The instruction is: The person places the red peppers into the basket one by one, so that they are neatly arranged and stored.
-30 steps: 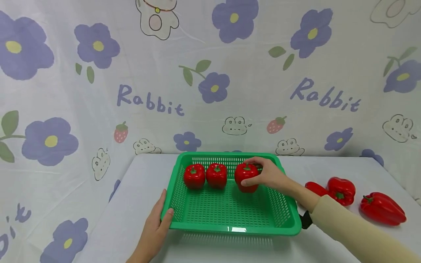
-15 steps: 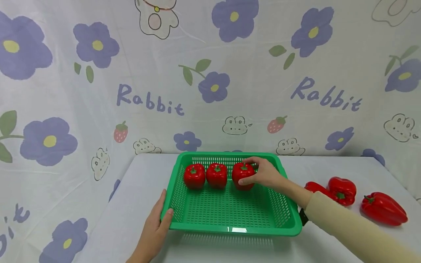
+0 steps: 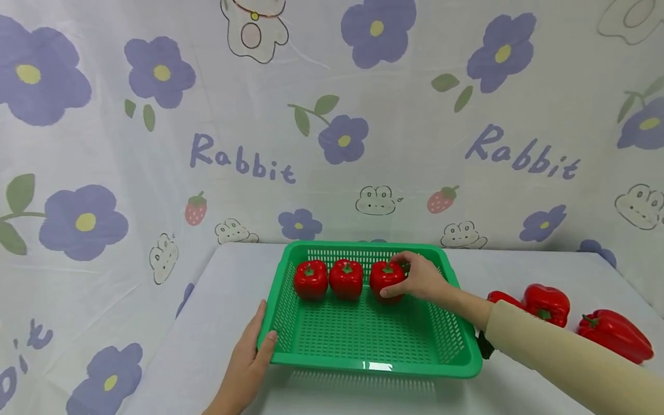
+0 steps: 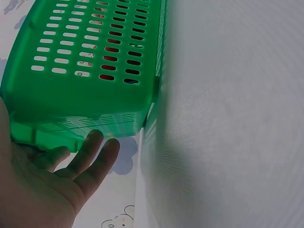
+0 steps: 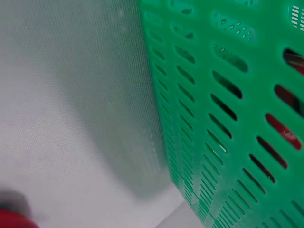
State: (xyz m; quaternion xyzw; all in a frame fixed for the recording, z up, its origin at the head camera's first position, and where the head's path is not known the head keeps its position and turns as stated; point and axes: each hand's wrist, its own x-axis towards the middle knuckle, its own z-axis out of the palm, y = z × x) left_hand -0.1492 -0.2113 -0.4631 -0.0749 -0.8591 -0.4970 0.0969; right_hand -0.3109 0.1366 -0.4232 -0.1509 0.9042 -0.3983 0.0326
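In the head view, my right hand grips a red bell pepper, thumb at its front and fingers behind, inside the green basket. Left of it in the back row stand a second bell pepper and a third bell pepper, both upright. My left hand holds the basket's left rim near the front corner, thumb over the rim. The left wrist view shows that hand's fingers below the rim, outside the wall. From the right wrist, the perforated wall hides the right hand.
Right of the basket on the white table lie a bell pepper, a longer red pepper and another red pepper, partly covered by the right sleeve. A patterned curtain hangs behind the table.
The right hand has brought its bell pepper slightly left, closer to the two others, and a little lower. The left hand stays at the rim. The head view has shifted slightly.
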